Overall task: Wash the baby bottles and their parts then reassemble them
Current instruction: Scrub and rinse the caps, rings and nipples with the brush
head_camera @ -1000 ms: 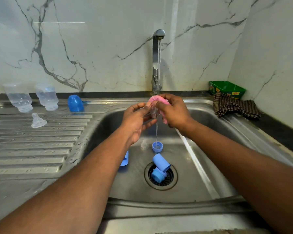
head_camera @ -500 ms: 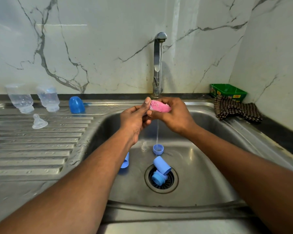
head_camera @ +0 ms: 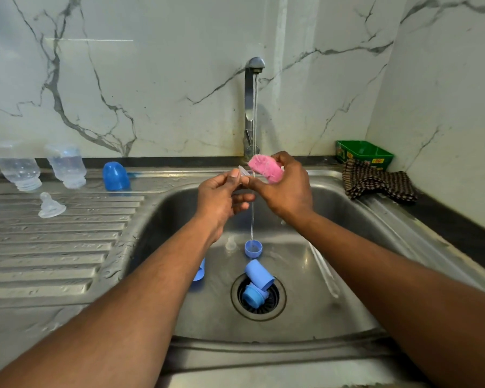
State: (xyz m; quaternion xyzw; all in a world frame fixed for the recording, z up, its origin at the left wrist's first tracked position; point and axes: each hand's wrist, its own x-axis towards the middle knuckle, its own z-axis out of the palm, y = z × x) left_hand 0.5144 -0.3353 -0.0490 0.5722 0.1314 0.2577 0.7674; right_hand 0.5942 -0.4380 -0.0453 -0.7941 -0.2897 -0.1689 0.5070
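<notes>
Steel of the sink basin (head_camera: 305,326), smooth and wet, nearest of all. Over the perforated drain (head_camera: 259,296), two blue plastic pieces in a heap: a cylindrical cap (head_camera: 259,274) tipped on its side, touching a round ring (head_camera: 252,294) below it. Just left, half hidden behind the left forearm, another pale blue piece (head_camera: 200,271). Farther in, a small blue cup-shaped lid (head_camera: 253,248) sitting mouth up directly under the thin stream from the tap (head_camera: 252,91), with a clear soft teat (head_camera: 230,243) just beside it. All of these apparently still to be scrubbed or rinsed.

Above the basin, both hands together in the stream. Left hand (head_camera: 221,196) pinching a small clear part (head_camera: 243,172) between thumb and fingertips, likely a silicone teat, though too small and glassy to name for sure. Right hand (head_camera: 284,189) curled round a pink sponge (head_camera: 265,168), porous and squashed, touching or nearly touching that part. So, mid-scrub on one piece.

Beyond, on the ribbed draining board (head_camera: 53,247): two clear plastic bottles (head_camera: 16,166) (head_camera: 66,166) standing mouth down, a blue domed cap (head_camera: 115,176), a clear teat (head_camera: 49,205) upright on its flange. Probably washed and left to drain. No reassembly begun, judging by everything lying apart.

At the far right, a checked woven cloth (head_camera: 378,183) crumpled before a green box (head_camera: 363,154), against veined marble.
</notes>
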